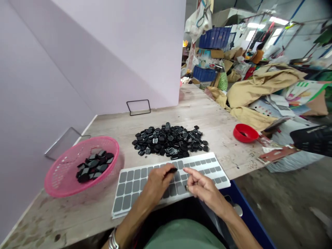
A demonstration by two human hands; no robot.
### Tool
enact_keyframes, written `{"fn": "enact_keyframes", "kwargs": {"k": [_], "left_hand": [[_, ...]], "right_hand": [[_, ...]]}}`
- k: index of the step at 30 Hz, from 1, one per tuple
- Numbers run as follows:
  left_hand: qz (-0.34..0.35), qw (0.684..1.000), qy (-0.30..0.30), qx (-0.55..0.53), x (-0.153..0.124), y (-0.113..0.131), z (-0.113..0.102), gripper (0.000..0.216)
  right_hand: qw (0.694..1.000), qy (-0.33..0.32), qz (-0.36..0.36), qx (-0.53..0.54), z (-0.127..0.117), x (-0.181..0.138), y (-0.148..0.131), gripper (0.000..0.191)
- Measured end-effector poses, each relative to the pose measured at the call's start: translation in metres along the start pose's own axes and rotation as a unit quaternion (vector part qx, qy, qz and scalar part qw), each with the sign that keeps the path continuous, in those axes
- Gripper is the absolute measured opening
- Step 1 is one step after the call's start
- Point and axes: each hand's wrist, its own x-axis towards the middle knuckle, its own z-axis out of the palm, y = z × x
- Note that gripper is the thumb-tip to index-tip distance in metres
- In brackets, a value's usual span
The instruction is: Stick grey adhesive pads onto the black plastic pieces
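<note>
My left hand pinches a small black plastic piece between thumb and fingers, just above a sheet of grey stickers. My right hand is over the same sheet, its index finger stretched toward the piece. The other fingers of that hand are curled, and by the thumb tip shows a tiny dark and light thing too small to name. Larger grey stickers fill the sheet's left part and smaller ones its right. Behind the sheet lies a heap of similar black pieces.
At the left, a pink mesh basket holds several black pieces with grey faces. A red bowl stands near the table's right edge. Wire stands support pale panels. Tan sacks and blue crates are piled beyond; someone sits farther back.
</note>
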Motion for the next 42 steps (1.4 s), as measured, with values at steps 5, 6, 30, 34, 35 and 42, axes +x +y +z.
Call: {"fn": "enact_keyframes", "kwargs": {"k": [5,6,30,34,35,42], "left_hand": [[-0.063,0.966,-0.065,-0.242,-0.003,0.004,0.033,0.026],[-0.087,0.951,-0.075,-0.286,-0.003,0.003,0.034,0.03],[-0.176,0.862,-0.119,-0.46,0.0,0.009,0.047,0.043],[-0.175,0.859,-0.125,-0.464,0.001,0.007,0.05,0.042],[-0.175,0.86,-0.124,-0.463,0.001,0.007,0.05,0.041],[-0.179,0.863,-0.119,-0.457,0.001,0.009,0.049,0.041]], "right_hand": [[0.999,-0.014,0.022,-0.046,0.003,0.0,0.009,0.054],[0.998,-0.015,0.033,-0.045,0.001,-0.001,0.01,0.054],[0.922,0.18,-0.156,-0.304,-0.01,-0.01,0.015,0.024],[0.903,0.169,-0.174,-0.355,-0.005,-0.009,0.016,0.026],[0.9,0.163,-0.176,-0.363,-0.005,-0.009,0.017,0.026],[0.893,0.147,-0.175,-0.389,-0.005,-0.01,0.019,0.025]]}}
